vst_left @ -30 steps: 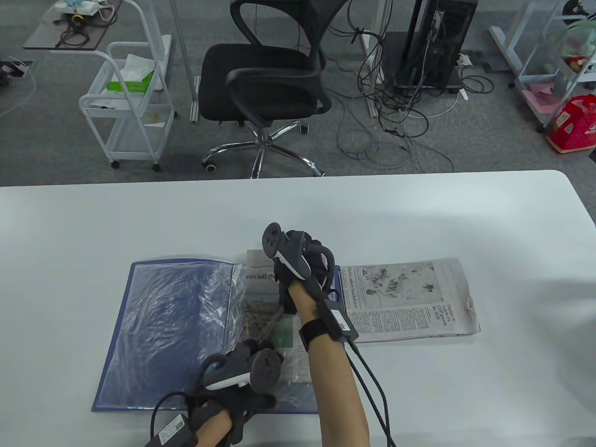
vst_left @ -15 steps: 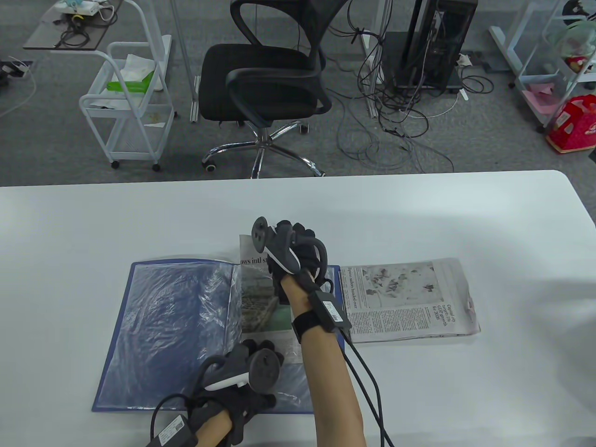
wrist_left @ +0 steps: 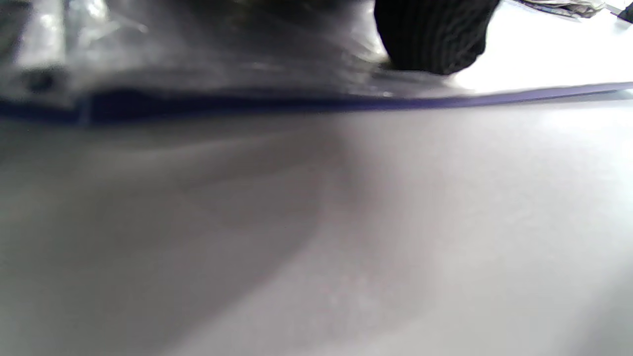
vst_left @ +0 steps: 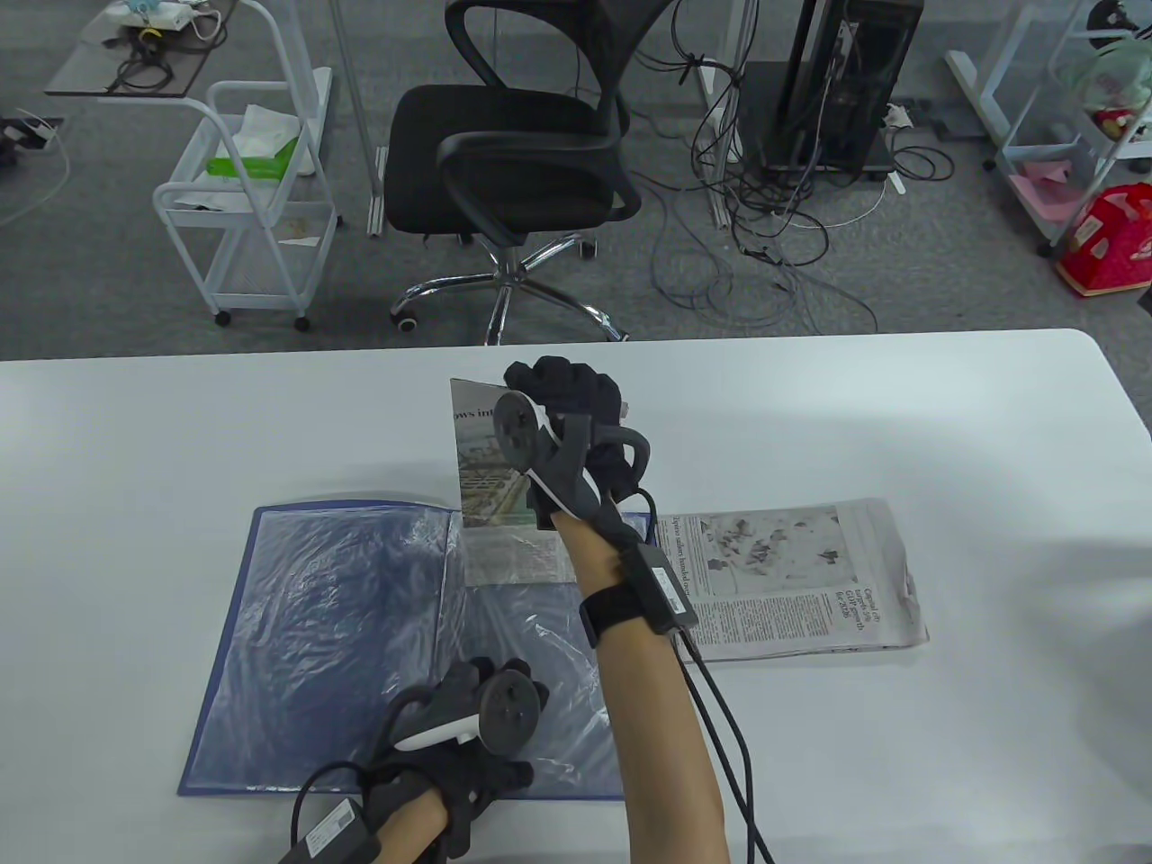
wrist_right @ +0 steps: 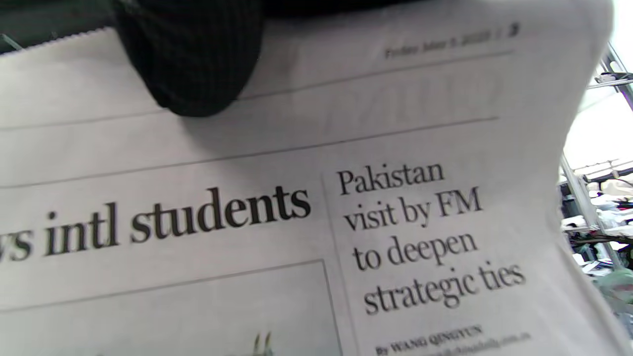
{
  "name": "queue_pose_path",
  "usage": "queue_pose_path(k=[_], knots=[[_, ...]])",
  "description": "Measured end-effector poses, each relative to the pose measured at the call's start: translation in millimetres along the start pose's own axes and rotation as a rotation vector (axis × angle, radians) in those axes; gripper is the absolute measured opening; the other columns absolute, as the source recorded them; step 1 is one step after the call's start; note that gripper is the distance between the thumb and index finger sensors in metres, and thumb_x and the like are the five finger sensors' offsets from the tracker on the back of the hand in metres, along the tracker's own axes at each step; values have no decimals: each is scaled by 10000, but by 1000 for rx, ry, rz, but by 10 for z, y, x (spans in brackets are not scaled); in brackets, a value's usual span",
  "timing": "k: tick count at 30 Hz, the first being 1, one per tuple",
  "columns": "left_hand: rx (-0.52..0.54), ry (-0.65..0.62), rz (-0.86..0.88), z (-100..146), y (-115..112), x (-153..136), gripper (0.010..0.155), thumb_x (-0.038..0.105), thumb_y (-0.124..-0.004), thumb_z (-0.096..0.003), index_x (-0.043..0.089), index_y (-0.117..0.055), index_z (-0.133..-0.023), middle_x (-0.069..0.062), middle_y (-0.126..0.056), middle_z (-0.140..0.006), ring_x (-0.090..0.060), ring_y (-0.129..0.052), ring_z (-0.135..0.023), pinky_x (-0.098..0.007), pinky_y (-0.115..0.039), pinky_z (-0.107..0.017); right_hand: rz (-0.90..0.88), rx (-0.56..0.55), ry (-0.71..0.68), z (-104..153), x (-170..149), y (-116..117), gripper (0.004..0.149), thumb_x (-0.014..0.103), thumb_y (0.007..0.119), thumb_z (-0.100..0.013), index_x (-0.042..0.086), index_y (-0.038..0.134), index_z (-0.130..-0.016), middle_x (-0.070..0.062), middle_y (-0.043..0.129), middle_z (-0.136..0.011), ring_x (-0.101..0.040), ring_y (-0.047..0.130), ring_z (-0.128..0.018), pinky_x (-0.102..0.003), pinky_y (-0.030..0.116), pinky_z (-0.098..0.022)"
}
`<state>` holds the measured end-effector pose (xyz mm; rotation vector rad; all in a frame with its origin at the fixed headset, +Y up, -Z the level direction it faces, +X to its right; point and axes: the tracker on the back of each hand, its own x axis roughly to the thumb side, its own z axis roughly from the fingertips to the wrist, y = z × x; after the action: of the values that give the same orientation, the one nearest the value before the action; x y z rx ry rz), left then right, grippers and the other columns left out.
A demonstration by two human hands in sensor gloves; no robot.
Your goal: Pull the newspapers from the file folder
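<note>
An open blue file folder (vst_left: 270,630) with clear plastic sleeves lies on the white table (vst_left: 180,432). My right hand (vst_left: 567,405) grips the top edge of a folded newspaper (vst_left: 481,477) and holds it lifted, its lower end still inside a sleeve. In the right wrist view a gloved fingertip (wrist_right: 193,64) presses on the newspaper (wrist_right: 346,207) above its headline. My left hand (vst_left: 477,720) rests on the folder's near sleeve and presses it down. The left wrist view shows a fingertip (wrist_left: 435,39) on the plastic by the folder's blue edge (wrist_left: 296,104).
Another folded newspaper (vst_left: 792,576) lies flat on the table right of the folder. Beyond the table's far edge stand a black office chair (vst_left: 513,162), a white cart (vst_left: 243,207) and a tangle of cables (vst_left: 774,243).
My right hand has pulled the newspaper up and away from me, drawing most of it out of the sleeve. My left hand has stayed on the folder.
</note>
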<state>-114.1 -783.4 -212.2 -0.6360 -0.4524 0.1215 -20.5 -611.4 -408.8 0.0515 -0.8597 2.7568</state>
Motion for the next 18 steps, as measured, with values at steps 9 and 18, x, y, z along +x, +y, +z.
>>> queue_pose_path(k=[9,18], knots=[[0,2,2,-4,2,-3,764,446,-709,-486,241,-285,-1088,-66,-110,-1131,-505,-160,-993,-643,-320,-666,-179,-79,71,-66,-488,-889,376,367,816,-388,412,813,-762,72,978,-775,-203,1048,-661,-480,840,-532],[1,1,11,-4,1,-9,763,445,-709,-486,244,-285,-1087,-64,-107,-1131,-500,-155,-994,-640,-314,-666,-399,-93,306,83,-1474,-1425,382,378,817,-386,370,827,-768,48,1037,-673,-167,1119,-434,-401,921,-292]])
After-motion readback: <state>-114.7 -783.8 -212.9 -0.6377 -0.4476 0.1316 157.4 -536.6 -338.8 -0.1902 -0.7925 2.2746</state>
